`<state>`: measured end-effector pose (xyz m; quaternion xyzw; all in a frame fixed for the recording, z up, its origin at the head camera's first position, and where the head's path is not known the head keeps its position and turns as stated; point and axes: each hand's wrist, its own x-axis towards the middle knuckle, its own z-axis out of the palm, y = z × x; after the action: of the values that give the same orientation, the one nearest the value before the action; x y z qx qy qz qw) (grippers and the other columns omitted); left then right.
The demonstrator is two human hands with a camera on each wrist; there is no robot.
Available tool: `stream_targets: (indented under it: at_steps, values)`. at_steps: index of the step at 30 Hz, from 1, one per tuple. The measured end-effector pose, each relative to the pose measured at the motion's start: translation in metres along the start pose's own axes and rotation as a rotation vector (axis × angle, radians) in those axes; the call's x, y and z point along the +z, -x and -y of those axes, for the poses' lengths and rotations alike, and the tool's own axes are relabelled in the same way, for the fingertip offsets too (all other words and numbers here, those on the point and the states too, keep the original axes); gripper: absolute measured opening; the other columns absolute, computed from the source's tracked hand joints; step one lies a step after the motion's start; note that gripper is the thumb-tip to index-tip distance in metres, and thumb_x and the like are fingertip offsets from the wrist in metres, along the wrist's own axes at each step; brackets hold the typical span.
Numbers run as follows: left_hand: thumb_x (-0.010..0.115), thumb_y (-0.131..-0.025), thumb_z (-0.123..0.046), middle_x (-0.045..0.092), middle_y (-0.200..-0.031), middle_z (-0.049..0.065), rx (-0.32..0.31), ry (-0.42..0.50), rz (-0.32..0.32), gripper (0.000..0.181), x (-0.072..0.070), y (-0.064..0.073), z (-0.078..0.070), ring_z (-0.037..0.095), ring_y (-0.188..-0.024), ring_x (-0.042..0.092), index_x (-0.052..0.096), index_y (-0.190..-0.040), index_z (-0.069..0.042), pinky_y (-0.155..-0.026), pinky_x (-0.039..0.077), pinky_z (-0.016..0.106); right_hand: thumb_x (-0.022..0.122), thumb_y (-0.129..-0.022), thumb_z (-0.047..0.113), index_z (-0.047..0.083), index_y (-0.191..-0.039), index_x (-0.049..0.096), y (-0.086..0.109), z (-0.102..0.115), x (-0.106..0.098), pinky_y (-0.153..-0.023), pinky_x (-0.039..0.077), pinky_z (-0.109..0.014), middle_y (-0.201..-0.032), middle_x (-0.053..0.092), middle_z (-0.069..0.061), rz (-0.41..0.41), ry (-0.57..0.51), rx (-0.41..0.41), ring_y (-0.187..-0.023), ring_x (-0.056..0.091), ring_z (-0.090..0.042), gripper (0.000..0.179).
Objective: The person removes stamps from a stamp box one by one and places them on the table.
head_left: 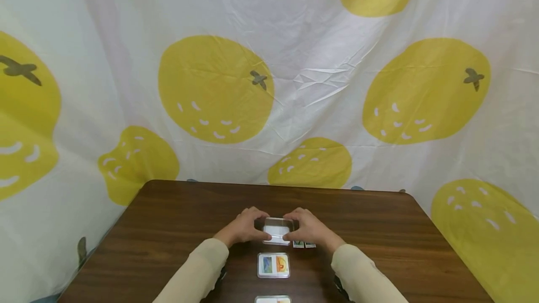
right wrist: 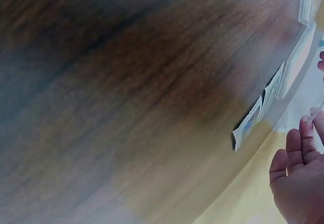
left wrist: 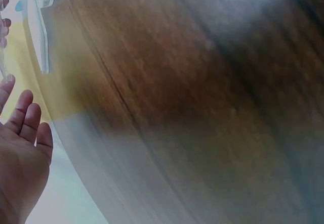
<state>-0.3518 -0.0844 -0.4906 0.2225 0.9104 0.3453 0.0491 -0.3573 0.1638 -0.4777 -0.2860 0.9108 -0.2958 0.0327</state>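
Note:
Both hands pinch a clear plastic lid (head_left: 279, 221) between them, one at each side. My left hand (head_left: 247, 226) grips its left edge, and my right hand (head_left: 308, 227) its right edge. In the wrist views the lid is raised off the table, and the left hand's (left wrist: 23, 155) and right hand's (right wrist: 304, 176) other fingers are spread. Below the lid lies a white display case base (head_left: 276, 237), seen edge-on in the right wrist view. Two postage stamps (right wrist: 248, 123) lie to its right, partly hidden by the right hand in the head view.
A clear-framed case with two colourful stamps (head_left: 273, 265) lies nearer on the brown wooden table (head_left: 168, 228). Another similar case (head_left: 273, 299) is cut off at the bottom edge. A white curtain with yellow fruit (head_left: 303, 106) hangs behind the table.

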Motion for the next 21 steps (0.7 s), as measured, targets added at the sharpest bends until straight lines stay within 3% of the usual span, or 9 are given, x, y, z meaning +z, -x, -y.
stream_targets:
  at_steps: [9,21]
  values:
    - [0.085,-0.076,-0.036,0.057,-0.117,0.006,0.025,-0.019,-0.018,0.059,-0.006,0.005,0.001,0.026,-0.110,0.046,0.065,-0.125,-0.010,-0.098,0.034,0.052,0.085,-0.075,0.030,0.007,-0.123,0.069,-0.004,0.000,0.003,-0.094,0.043,-0.048,-0.113,0.060,-0.004,0.011,0.030,0.006,-0.108,0.053,-0.026,0.056]
    - [0.084,-0.076,-0.044,0.054,-0.117,0.006,0.009,-0.114,0.008,0.059,0.002,0.005,0.011,0.028,-0.109,0.045,0.066,-0.123,-0.015,-0.096,0.033,0.051,0.085,-0.075,0.031,0.006,-0.121,0.070,-0.003,-0.003,0.012,-0.093,0.039,-0.055,-0.112,0.062,-0.007,0.022,0.104,-0.039,-0.106,0.054,-0.030,0.055]
